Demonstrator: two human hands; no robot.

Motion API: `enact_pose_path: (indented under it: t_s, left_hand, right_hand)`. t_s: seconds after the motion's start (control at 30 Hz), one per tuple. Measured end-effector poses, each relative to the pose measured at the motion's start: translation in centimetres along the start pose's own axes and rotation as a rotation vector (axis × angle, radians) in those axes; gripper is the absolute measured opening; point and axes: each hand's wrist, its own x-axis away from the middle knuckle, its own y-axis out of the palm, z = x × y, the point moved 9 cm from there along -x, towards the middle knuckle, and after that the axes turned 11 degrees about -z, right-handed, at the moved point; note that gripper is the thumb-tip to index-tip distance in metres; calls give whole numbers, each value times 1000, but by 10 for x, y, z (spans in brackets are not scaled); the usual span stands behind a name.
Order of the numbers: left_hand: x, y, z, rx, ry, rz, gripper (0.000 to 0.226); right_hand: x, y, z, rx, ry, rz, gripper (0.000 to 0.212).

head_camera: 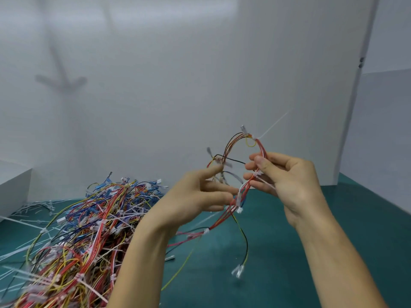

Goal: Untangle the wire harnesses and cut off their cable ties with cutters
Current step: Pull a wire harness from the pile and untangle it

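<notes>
Nearest me, below the hands, the loose ends of the wire harness [222, 218] dangle over the teal mat [266, 252], one yellow-green lead ending in clear crimp terminals [237, 271]. Above them the right hand [291, 181] pinches the red bundle between thumb and fingers, a narrow, firm hold. The left hand [195, 196] sits just left of that grip, fingers spread and mostly straight, reaching into the strands. It is blurred and seems to hold nothing.

Above the grip the harness arches into a loop, where a white cable tie [273, 124] sticks its tail up and to the right. Well left of the grip lies the tangled pile of harnesses [89, 218], and behind it all a white partition [222, 63].

I'd say this is the untangling step. Next comes cutting that tie, but I see no cutters, and no writing anywhere.
</notes>
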Motion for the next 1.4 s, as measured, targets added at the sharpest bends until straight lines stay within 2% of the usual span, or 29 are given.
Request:
enact_pose_path:
  t_s: [0.13, 0.2, 0.3, 0.47, 0.6, 0.77, 1.03, 1.2, 1.33, 1.4]
  left_hand:
    - [-2, 4, -17, -376, -158, -79, 29]
    - [-1, 2, -22, -485, -193, -92, 14]
    - [1, -1, -18, -509, -187, -83, 9]
    - [5, -19, -19, -662, -221, 29, 8]
    - [6, -10, -20, -519, -212, -56, 8]
    - [4, -11, -24, -274, -212, -8, 10]
    - [9, -30, -12, 87, -30, 270, 17]
    - [8, -32, -7, 255, 51, 311, 13]
    - [6, -30, -9, 260, 61, 266, 13]
    - [4, -29, -15, 83, -15, 219, 15]
  right_hand:
    - [0, -9, -2, -54, -26, 57, 11]
    - [0, -15, -3, -65, -26, 74, 12]
    - [0, -18, -2, -68, -19, 83, 13]
    - [-1, -23, -1, -78, -21, 110, 12]
    - [0, -28, 2, -119, -7, 131, 11]
    - [-1, -31, 3, -157, -12, 150, 11]
    - [1, -36, 9, -286, 3, 198, 11]
    - [0, -32, 12, -350, 19, 175, 12]
    - [-1, -33, 10, -351, 11, 155, 12]
    - [-2, -33, 8, -315, -11, 130, 13]
